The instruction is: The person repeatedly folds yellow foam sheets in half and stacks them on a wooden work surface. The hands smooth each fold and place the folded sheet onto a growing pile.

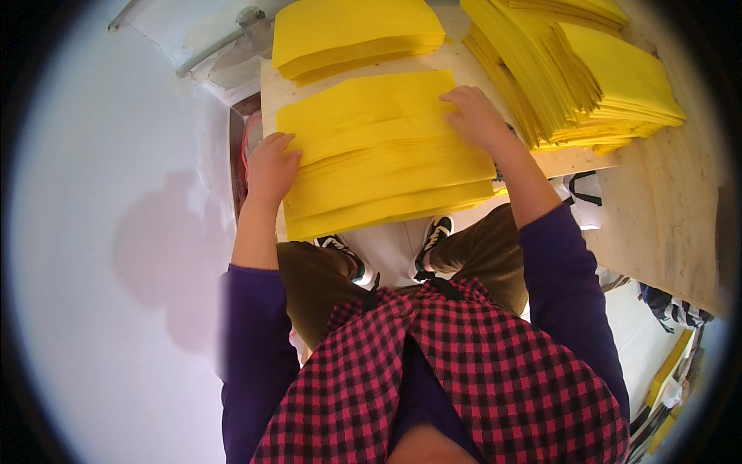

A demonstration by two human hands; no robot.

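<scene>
In the head view, your left hand (270, 166) rests flat with its fingers spread against the left edge of the fanned stack of yellow sheets (382, 151) at the centre of the frame, gripping nothing that you can see. Your right hand (475, 116) lies palm down on the stack's upper right corner, fingers loosely curled over the top sheets. Two more yellow piles (352, 35) (595, 73) sit on the wooden table (672, 224) along the upper edge and upper right.

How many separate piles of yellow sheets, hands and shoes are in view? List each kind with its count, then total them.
Yellow sheet piles: 3, the near pile under both hands, the far pile, the fanned pile at right
Hands: 2, left hand, right hand
Shoes: 2, left shoe, right shoe
Total: 7
</scene>
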